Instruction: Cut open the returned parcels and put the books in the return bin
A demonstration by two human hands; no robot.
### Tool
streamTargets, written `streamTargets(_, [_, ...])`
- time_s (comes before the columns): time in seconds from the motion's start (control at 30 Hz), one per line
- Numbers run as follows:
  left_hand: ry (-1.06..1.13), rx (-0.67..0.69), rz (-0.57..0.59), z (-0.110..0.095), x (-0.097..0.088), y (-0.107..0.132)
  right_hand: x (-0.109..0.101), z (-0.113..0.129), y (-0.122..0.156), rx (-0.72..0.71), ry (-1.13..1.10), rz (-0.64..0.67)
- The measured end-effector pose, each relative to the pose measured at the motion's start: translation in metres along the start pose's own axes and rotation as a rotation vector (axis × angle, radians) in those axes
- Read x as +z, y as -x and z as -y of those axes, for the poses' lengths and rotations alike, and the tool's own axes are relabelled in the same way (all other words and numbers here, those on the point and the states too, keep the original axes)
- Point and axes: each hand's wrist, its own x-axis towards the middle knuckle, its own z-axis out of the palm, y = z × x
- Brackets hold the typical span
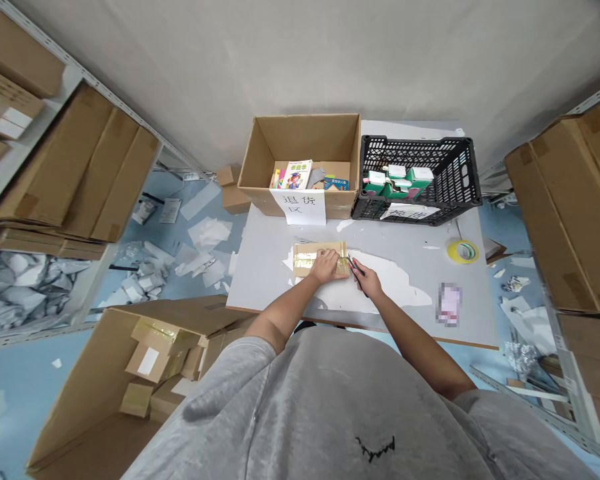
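A small taped cardboard box (304, 257) lies on the table, with shiny yellowish tape across its top. My left hand (326, 265) rests on top of it, fingers bent and pressing it down. At the box's right end, my right hand (369, 281) is closed around a slim black tool (359, 268), a knife or scissors; I cannot tell which. Its tip meets the taped end of the box. Torn white paper (393, 280) spreads beneath the box and to its right.
Behind stand an open carton (263, 170) with books and a black plastic crate (467, 177) with green-and-white boxes. A yellow tape roll (463, 251) and a blurred pinkish item (449, 305) lie right. A large carton (75, 387) of boxes stands lower left; shelves flank both sides.
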Motion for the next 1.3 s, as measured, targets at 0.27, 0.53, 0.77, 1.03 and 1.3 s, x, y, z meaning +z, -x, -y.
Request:
streamTargets(0.27, [0.014, 0.025, -0.009, 0.000, 0.001, 0.002, -0.002, 0.010, 0.003, 0.059, 0.009, 0.013])
streamTargets(0.53, [0.019, 0.010, -0.006, 0.000, 0.002, 0.000, 0.001, 0.006, 0.006, 0.031, 0.066, -0.021])
streamTargets(0.77, [0.015, 0.043, 0.026, -0.004, -0.003, 0.004, -0.002, 0.015, 0.004, 0.045, 0.103, 0.020])
streamTargets(1.03, [0.018, 0.104, 0.000, -0.002, 0.004, 0.009, 0.000, -0.003, 0.015, 0.059, 0.026, 0.020])
streamTargets(1.3, [0.033, -0.018, -0.026, -0.001, 0.004, 0.000, -0.002, -0.007, 0.024, 0.047, 0.010, -0.013])
